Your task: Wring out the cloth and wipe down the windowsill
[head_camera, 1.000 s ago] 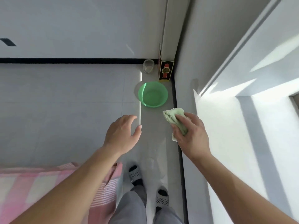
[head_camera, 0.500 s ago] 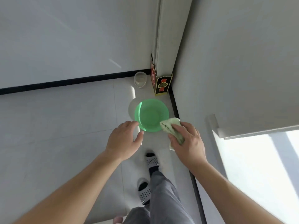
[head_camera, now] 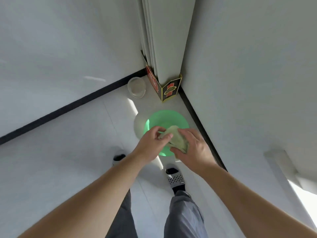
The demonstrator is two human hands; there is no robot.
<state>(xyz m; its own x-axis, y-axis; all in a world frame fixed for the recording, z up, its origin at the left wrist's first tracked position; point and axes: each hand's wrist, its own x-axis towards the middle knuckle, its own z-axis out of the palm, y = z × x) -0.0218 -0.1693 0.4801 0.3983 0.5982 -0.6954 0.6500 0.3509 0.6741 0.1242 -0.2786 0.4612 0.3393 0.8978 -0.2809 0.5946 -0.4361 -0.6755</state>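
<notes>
A pale green cloth [head_camera: 176, 138] is bunched between both my hands, directly above a green plastic basin [head_camera: 167, 119] that stands on the white floor in the room's corner. My left hand [head_camera: 152, 143] pinches the cloth's left end with thumb and fingers. My right hand [head_camera: 192, 146] grips its right part, fingers curled over it. The windowsill [head_camera: 281, 162] shows only as a pale ledge at the right edge, with sunlight beyond it.
A clear empty container [head_camera: 136, 87] and a black, red and gold carton [head_camera: 167, 88] stand in the corner behind the basin, at the foot of a white curtain [head_camera: 164, 36]. My two feet in patterned slippers [head_camera: 175, 177] stand just before the basin. A black skirting line runs along both walls.
I have stepped closer to the corner and the view has tipped down. My left hand has come across and taken hold of the cloth, which now hangs over the basin.
</notes>
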